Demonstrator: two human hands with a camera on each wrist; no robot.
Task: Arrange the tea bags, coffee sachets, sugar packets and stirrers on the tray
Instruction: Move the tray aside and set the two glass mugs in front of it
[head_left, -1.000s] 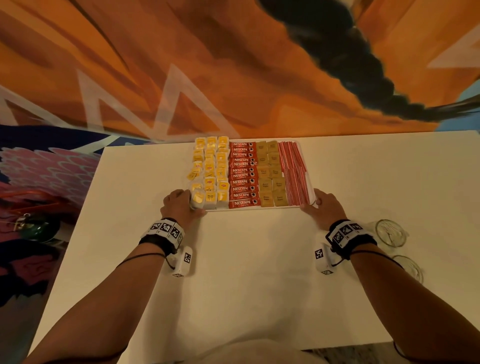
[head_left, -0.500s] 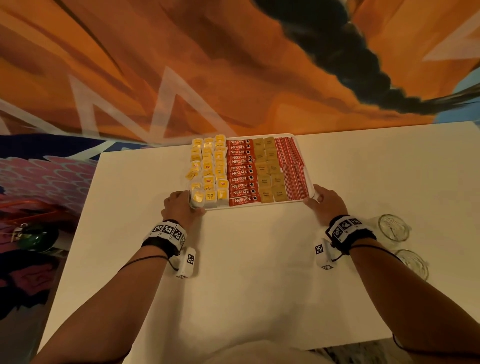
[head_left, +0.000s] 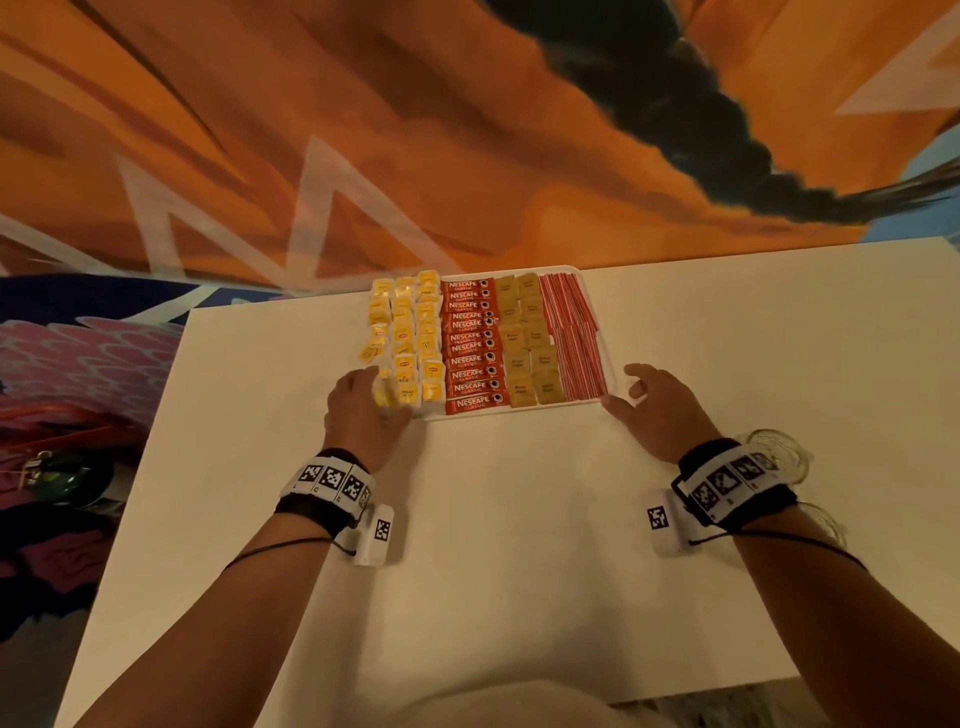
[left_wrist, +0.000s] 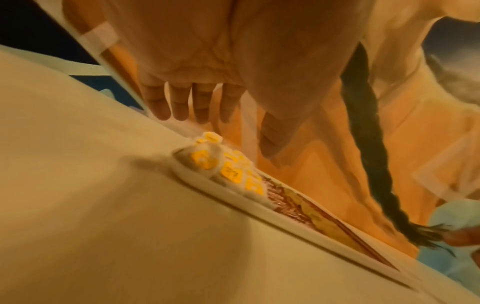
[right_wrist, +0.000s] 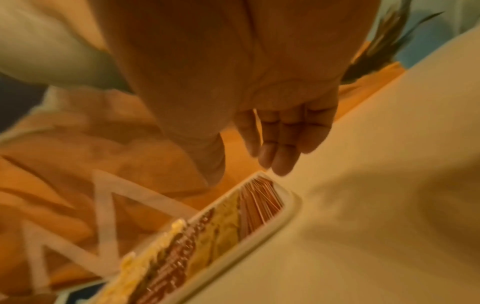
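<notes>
A white tray (head_left: 545, 408) lies at the table's far edge. It holds columns of yellow tea bags (head_left: 405, 332), red Nescafe coffee sachets (head_left: 470, 348), brown sugar packets (head_left: 527, 343) and red stirrers (head_left: 574, 338). My left hand (head_left: 371, 400) hovers at the tray's near-left corner, fingers straight and holding nothing. The left wrist view shows it above the tea bags (left_wrist: 205, 162) and the rim of the tray (left_wrist: 233, 197). My right hand (head_left: 623, 387) is spread beside the near-right corner, also holding nothing. In the right wrist view it floats over the stirrers (right_wrist: 259, 203).
The white table (head_left: 519, 571) stretches toward me. Two clear glasses (head_left: 779, 452) (head_left: 826, 519) stand by my right wrist. An orange painted wall rises right behind the tray. Dark clutter with a green object (head_left: 67, 478) lies off the table's left side.
Both hands have let go of the tray's near corners and lifted with fingers straightened. The tray sits a little farther back than before.
</notes>
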